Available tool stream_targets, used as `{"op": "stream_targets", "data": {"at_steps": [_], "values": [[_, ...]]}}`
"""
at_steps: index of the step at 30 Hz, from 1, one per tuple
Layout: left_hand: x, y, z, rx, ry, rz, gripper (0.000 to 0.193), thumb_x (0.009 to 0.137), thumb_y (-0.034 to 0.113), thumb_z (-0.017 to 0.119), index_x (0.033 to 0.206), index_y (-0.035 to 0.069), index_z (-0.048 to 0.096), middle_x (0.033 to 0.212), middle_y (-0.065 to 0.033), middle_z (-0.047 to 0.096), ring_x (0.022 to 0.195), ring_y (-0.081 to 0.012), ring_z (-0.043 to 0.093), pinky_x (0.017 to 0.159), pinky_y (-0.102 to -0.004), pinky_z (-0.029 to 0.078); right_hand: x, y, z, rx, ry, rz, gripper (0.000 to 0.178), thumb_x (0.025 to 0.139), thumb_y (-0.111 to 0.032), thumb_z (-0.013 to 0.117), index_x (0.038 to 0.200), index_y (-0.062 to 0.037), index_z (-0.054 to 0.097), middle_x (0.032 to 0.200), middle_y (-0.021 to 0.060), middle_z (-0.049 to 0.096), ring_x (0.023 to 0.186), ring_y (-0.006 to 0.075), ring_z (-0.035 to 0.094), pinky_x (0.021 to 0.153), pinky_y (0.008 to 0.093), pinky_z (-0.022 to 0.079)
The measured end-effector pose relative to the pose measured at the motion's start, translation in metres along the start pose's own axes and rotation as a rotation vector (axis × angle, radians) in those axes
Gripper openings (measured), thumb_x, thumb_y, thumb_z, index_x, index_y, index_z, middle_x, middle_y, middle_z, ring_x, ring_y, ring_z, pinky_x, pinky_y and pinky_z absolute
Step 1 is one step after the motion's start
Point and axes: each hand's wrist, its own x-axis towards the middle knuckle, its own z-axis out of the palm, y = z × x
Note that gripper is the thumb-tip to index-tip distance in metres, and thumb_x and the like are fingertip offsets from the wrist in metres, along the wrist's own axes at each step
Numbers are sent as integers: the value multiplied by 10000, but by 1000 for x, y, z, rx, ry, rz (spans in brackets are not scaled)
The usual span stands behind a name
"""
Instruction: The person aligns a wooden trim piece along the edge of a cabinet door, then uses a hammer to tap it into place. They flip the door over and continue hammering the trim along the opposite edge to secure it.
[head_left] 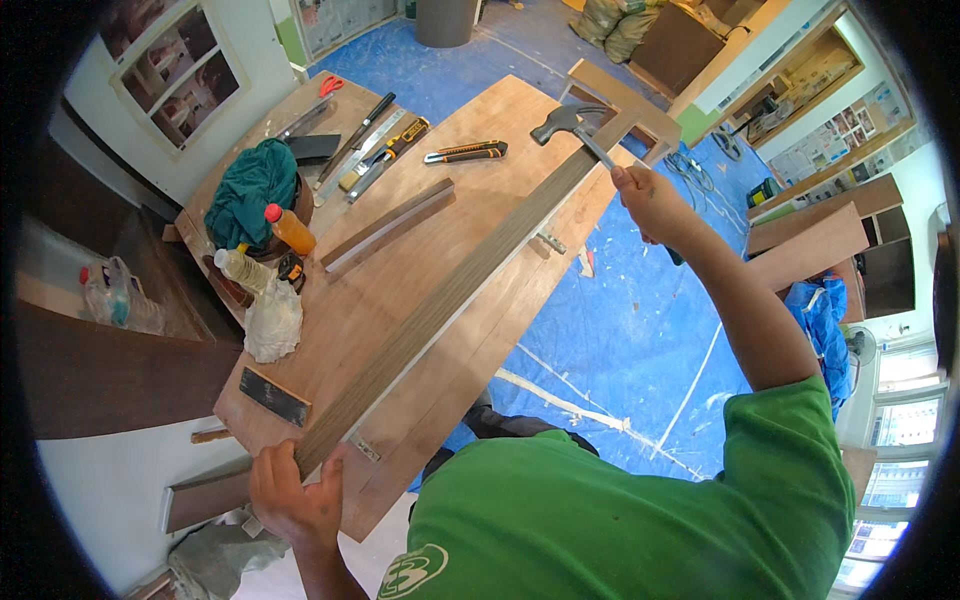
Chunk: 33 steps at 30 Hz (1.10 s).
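Observation:
A long wood-grain board (455,270) with a pale edge lies slantwise over the plywood tabletop (470,345). My left hand (295,495) is closed round its near end, the thumb along the edge. Metal hinges, one near my left hand (368,452) and another farther up (550,242), stick out from the board's right side. Gripped in my right hand (655,205) is a claw hammer (568,124), its steel head over the far part of the board. The lower end of its dark handle shows below my fist.
On the table lie a utility knife (466,152), a short wood strip (390,228), a dark block (275,397), an orange bottle (290,230), a green cloth (252,190) and several tools. Blue sheeting (610,340) covers the floor at right. Boards (815,250) lean farther right.

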Motion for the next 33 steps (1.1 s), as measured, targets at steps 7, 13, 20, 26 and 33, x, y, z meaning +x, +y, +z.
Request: {"op": "stream_targets", "data": {"at_steps": [7, 13, 20, 26, 33], "values": [[-1, 0, 1, 34, 34, 30, 610, 854, 578, 822, 981, 7, 644, 895, -140, 618, 816, -380, 630, 682, -496, 486, 41, 33, -28, 10, 76, -1, 517, 1147, -512, 426, 1042, -37, 601, 644, 58, 524, 456, 180, 551, 418, 359, 480], [-6, -3, 1, 25, 37, -4, 561, 841, 504, 854, 1011, 5, 663, 926, -152, 642, 884, -394, 643, 757, -503, 510, 85, 58, -41, 38, 104, -46, 515, 1152, -501, 415, 910, -59, 524, 608, 38, 475, 407, 175, 502, 376, 354, 429], [0, 0, -1, -37, -10, -35, 538, 854, 469, 851, 1072, 6, 688, 1000, -168, 683, 952, -406, 661, 809, -511, 520, 84, 68, -50, 273, 219, -90, 557, 1155, -479, 419, 967, 16, 592, 651, 84, 525, 437, 211, 554, 393, 379, 475], [10, 11, -18, -77, -55, -67, 536, 836, 424, 861, 1165, 27, 718, 1035, -184, 735, 944, -416, 698, 817, -523, 534, 83, 56, -48, 291, 136, -105, 591, 1155, -513, 417, 944, 6, 603, 646, 57, 480, 429, 193, 527, 386, 367, 465], [27, 9, -18, -37, -315, -129, 510, 768, 440, 914, 942, 16, 690, 878, -183, 707, 819, -428, 687, 713, -511, 530, 92, 67, -50, 222, 70, -27, 579, 1154, -529, 410, 1013, -20, 647, 650, 60, 476, 434, 202, 527, 398, 376, 481]]}}
